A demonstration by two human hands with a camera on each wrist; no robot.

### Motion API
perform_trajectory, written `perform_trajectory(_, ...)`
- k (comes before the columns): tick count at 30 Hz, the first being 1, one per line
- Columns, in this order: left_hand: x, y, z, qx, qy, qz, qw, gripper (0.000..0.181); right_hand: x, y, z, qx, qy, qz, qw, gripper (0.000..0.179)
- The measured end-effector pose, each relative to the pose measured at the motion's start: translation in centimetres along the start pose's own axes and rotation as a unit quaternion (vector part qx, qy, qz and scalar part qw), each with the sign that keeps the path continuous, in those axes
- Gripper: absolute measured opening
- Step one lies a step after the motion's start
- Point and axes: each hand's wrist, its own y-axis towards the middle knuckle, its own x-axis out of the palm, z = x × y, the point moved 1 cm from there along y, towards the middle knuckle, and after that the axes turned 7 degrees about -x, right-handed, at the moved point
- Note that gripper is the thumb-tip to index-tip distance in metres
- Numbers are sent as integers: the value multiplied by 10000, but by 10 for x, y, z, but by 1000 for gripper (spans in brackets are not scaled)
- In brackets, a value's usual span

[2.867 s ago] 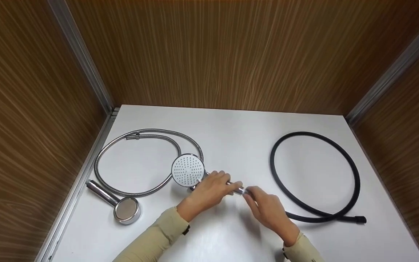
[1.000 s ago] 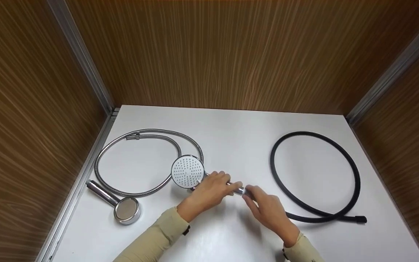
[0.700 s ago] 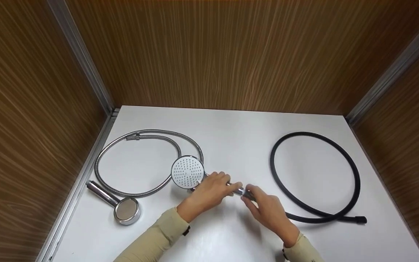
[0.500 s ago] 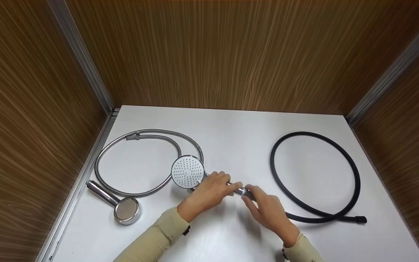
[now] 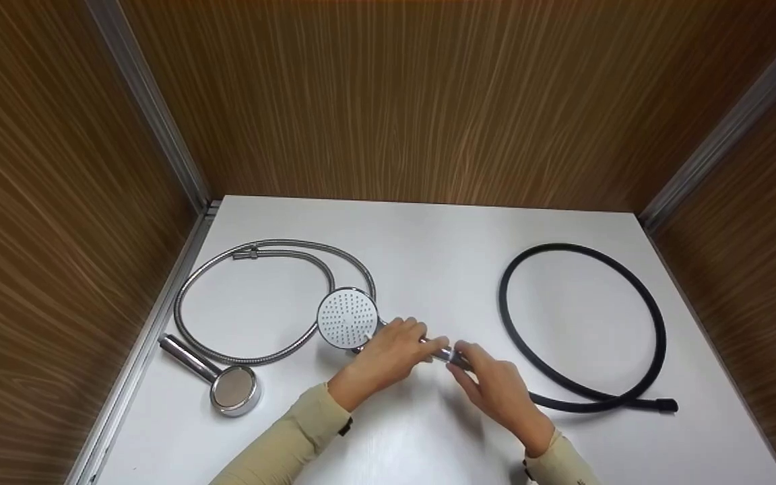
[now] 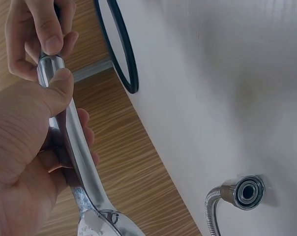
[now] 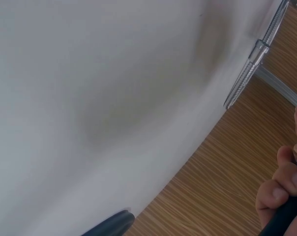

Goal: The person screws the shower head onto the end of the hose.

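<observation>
In the head view, my left hand [image 5: 388,357] grips the handle of a chrome shower head [image 5: 347,318], its round white nozzle face turned up. My right hand [image 5: 496,391] pinches the end of a black shower hose [image 5: 504,300] at the handle's lower end. Seen from the left wrist, the chrome handle [image 6: 82,142] lies across my left palm, thumb on top, and my right fingers [image 6: 52,44] meet its end. The right wrist view shows curled fingers [image 7: 281,189] around the black hose. Fingers cover much of the joint.
A coiled metal shower hose [image 5: 294,242] lies at left on the white table [image 5: 428,249], passing behind the shower head. Near the left edge rests a second, smaller chrome shower head [image 5: 234,389]. The black hose loops at right, its free end [image 5: 665,405] toward me. Wood-grain panels [image 5: 388,101] enclose the table.
My right fingers have shifted slightly at the joint, and more of the hose's dark end shows. The shower head's face sits slightly lower. My left hand keeps its grip.
</observation>
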Motion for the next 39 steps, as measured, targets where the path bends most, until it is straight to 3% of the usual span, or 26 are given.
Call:
perform_trajectory(11, -1, -1, 0, 39, 4, 58, 10000, 32, 1, -1, -1, 71, 22, -6, 10000, 23)
perform_trajectory(20, -1, -2, 0, 16, 59, 23, 10000, 32, 3, -2, 0, -222, -69, 207, 9995, 36)
perform_trajectory(32, -2, -1, -2, 87, 67, 43, 9999, 28, 2, -2, -1, -117, 4, 140, 9998, 24)
perform_trajectory(39, -1, -1, -2, 109, -2, 132, 9999, 31, 1, -1, -3, 292, 139, -22, 9995, 35)
